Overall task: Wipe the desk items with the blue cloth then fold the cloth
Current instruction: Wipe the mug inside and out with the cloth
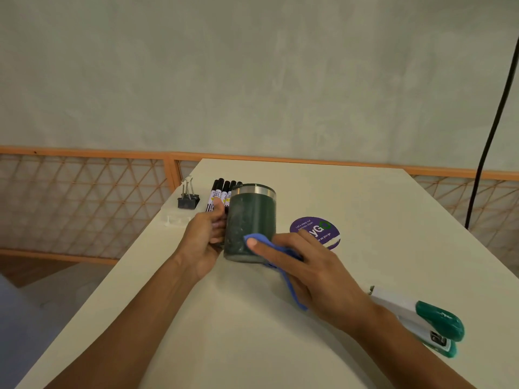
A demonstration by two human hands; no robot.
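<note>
Risk: the mug (252, 217) may tip toward the markers (222, 192) just behind it if the right hand (314, 265) presses harder than the left hand (205, 237), curled round its left side, can brace. The right hand pinches the blue cloth (254, 237) against the lower mug wall, at mid-counter (224, 332). The cloth is bunched, with one edge trailing under the palm. The mug is dark green and smudged, with a steel rim.

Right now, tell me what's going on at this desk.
A person is wiping a green mug with the blue cloth. The left hand grips the mug at its left side; the right hand holds the cloth and presses it on the mug's front. Markers, clips, a purple disc and a stapler lie on the desk.
</note>
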